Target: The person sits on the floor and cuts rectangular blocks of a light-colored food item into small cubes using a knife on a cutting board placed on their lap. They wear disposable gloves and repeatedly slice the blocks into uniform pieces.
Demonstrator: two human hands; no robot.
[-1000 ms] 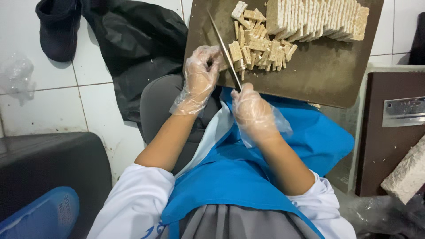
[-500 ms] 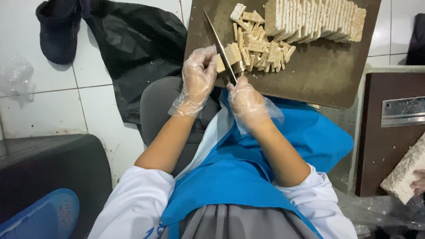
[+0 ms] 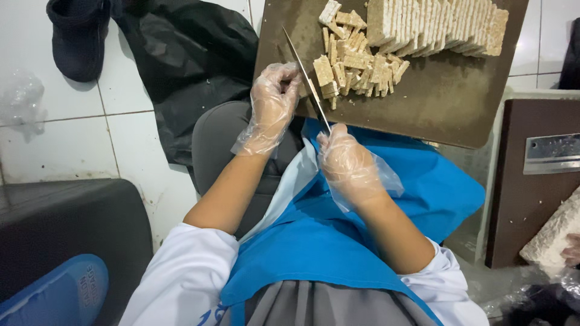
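A brown cutting board [image 3: 441, 102] rests on my blue-aproned lap. On it lie a row of pale sliced tempeh slabs [image 3: 441, 24] and a pile of small cut strips [image 3: 356, 66]. My right hand [image 3: 347, 160], in a clear plastic glove, grips the handle of a long thin knife [image 3: 302, 69] whose blade points away over the board's left part. My left hand [image 3: 273, 99], also gloved, rests at the board's left edge beside the blade, fingers curled near a small piece.
White tiled floor [image 3: 72, 145] lies to the left, with a dark shoe [image 3: 78, 36] and a black plastic bag [image 3: 187, 66]. A blue slipper [image 3: 54, 296] is bottom left. A brown cabinet [image 3: 531, 181] and a pale tempeh block [image 3: 556, 232] stand on the right.
The knife has shifted slightly left and back from the cut pile. My left hand has stayed at the board's left edge.
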